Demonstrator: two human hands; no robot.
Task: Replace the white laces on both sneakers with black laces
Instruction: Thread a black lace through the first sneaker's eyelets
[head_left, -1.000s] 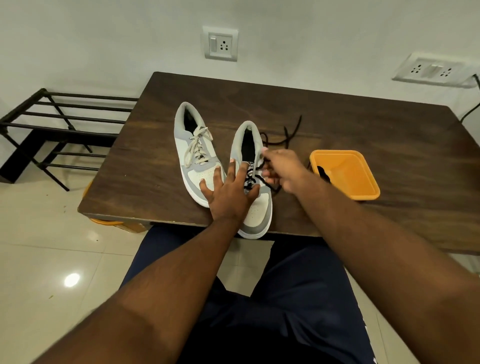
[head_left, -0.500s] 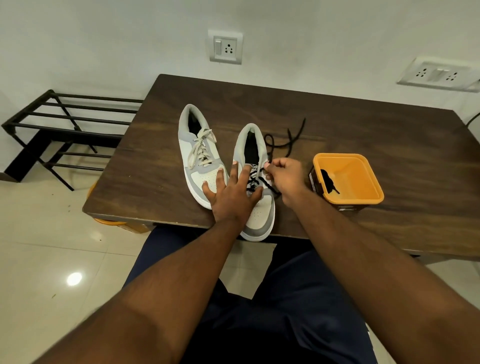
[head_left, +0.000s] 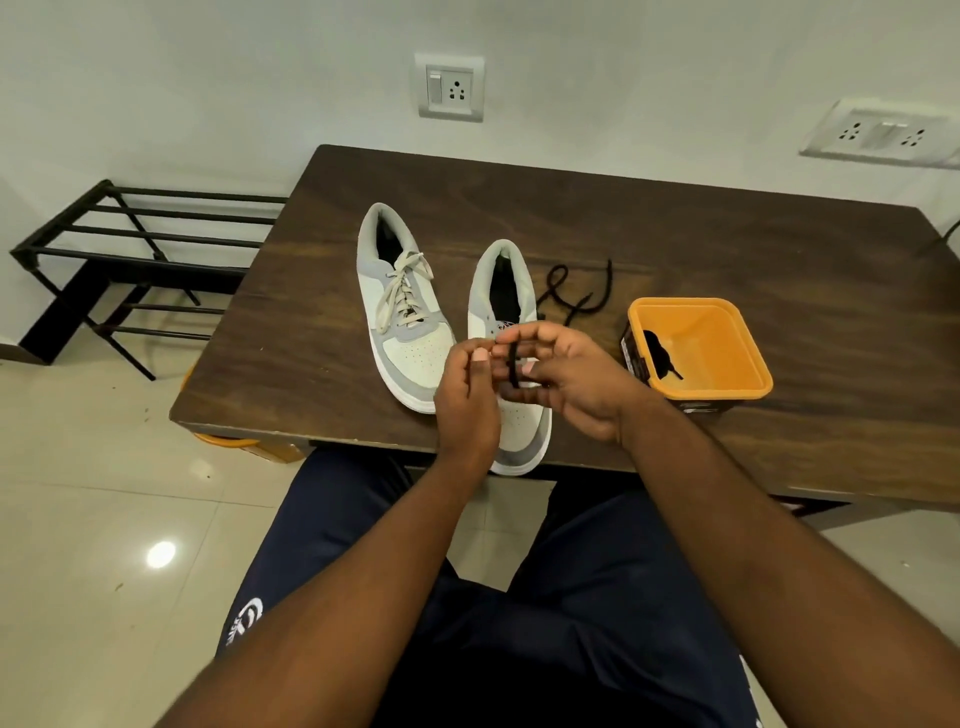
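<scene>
Black laces: two are visible. One thin black cord lace (head_left: 514, 364) is held between both hands above the right sneaker, and its free end trails in a loop on the dark wooden bench (head_left: 675, 244) behind that shoe. A second black lace (head_left: 660, 358) lies inside the square orange plastic container (head_left: 698, 345), which stands on the bench to the right of the shoes.

Sneakers: two, grey and white, low-cut, side by side near the front edge of the bench, toes toward the person. The left sneaker (head_left: 402, 306) carries one white lace (head_left: 402, 291), fully threaded. The right sneaker (head_left: 511, 312) shows no white lace; its lower eyelets are hidden behind the hands.

Hands: two. The left hand (head_left: 467, 400) has its fingers curled, the fingertips pinching the black lace. The right hand (head_left: 571, 374) also grips the lace, which crosses its curled fingers.

Change from 0.5 s ago: the left hand then lay flat with spread fingers on the toe of the right sneaker; it is now lifted off the shoe and joined to the right hand on the lace. Both sneakers and the container keep their positions.

Other items: one black metal rack (head_left: 130, 254) on the floor left of the bench; two white wall socket plates.
</scene>
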